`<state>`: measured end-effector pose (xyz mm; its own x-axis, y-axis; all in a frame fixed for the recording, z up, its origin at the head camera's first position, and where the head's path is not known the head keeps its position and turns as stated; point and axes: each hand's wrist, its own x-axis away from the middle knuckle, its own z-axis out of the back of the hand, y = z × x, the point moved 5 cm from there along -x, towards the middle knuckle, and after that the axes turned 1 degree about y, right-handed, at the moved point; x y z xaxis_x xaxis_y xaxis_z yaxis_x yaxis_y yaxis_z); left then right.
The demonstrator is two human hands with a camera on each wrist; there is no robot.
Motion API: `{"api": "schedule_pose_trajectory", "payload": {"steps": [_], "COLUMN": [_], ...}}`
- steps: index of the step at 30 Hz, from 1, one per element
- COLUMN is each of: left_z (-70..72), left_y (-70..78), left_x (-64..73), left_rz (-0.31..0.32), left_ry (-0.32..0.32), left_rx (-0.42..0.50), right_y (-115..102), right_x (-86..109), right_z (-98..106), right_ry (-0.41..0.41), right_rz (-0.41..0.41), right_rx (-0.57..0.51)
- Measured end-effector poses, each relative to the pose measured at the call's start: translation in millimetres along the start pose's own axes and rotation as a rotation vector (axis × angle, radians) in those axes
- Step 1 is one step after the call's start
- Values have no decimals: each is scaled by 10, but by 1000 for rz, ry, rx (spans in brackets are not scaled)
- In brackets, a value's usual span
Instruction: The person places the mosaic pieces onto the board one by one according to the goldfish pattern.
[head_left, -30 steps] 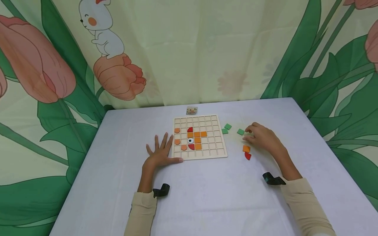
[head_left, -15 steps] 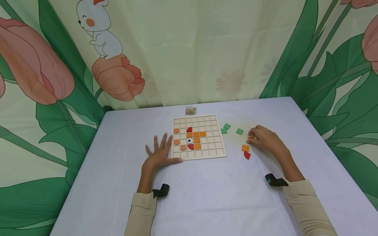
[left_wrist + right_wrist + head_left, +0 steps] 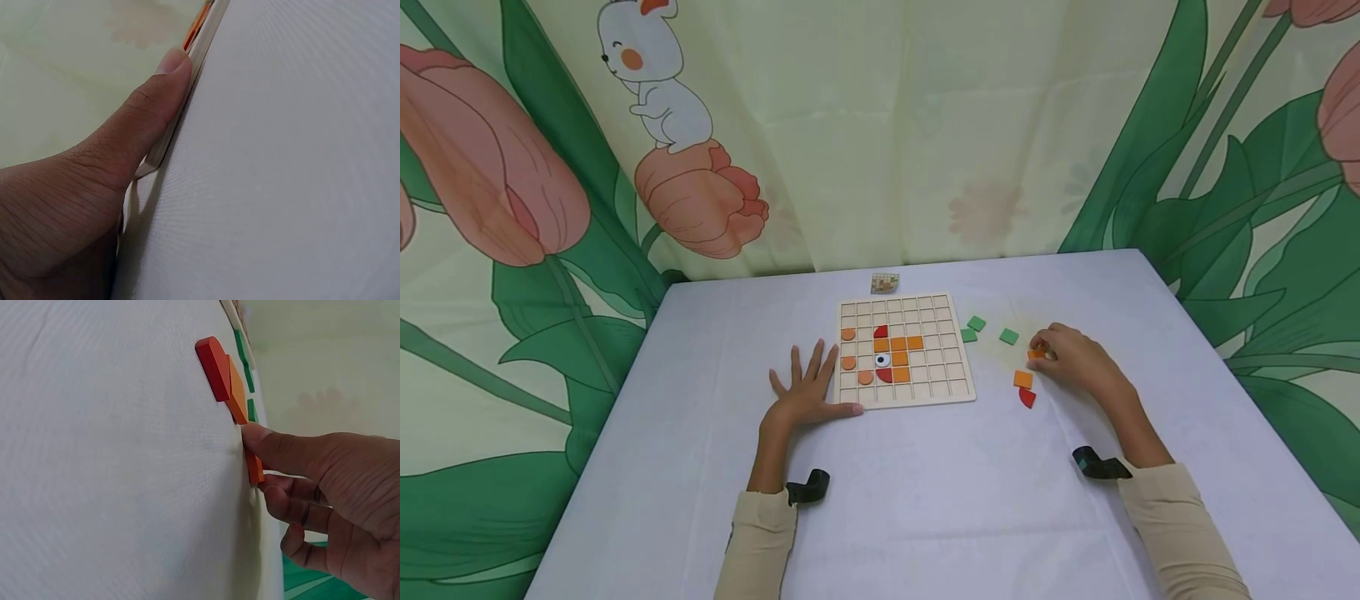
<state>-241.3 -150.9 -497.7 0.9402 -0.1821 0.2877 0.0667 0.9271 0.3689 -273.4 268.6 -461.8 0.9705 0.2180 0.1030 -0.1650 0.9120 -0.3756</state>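
Note:
With fingers spread and straight, my left hand (image 3: 803, 398) rests at the lower left corner of a pale wooden grid board (image 3: 940, 390). Its thumb (image 3: 153, 103) touches the board's near edge in the left wrist view. To the right of the board, my right hand (image 3: 1075, 358) pinches an orange square tile (image 3: 255, 467) between thumb and fingers, close to the cloth. Beside it lie another orange square tile (image 3: 1022, 379) and a red quarter-round tile (image 3: 1027, 398), touching or nearly so. Several orange squares (image 3: 898, 357), red pieces (image 3: 884, 376) and a round eye piece (image 3: 882, 360) sit on the board.
Green square tiles (image 3: 1009, 336) lie between the board and my right hand. Orange discs (image 3: 848, 363) occupy cells on the board's left side. A small patterned piece (image 3: 884, 283) stands behind the board. White cloth (image 3: 925, 483) covers the table; a printed curtain (image 3: 865, 150) hangs behind.
My right hand has moved slightly right and down from beside the green tile, and an orange tile now shows between its fingers. The left hand stays in place.

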Motion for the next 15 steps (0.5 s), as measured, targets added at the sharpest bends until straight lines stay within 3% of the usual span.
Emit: {"api": "schedule_pose_trajectory", "payload": {"steps": [15], "left_z": [-12], "left_y": [4], "left_x": [10], "left_rz": [-12], "left_ry": [21], "left_rx": [-1], "right_y": [31], "right_x": [24], "right_z": [7], "right_ry": [-14], "right_rz": [49], "right_rx": [-71]}}
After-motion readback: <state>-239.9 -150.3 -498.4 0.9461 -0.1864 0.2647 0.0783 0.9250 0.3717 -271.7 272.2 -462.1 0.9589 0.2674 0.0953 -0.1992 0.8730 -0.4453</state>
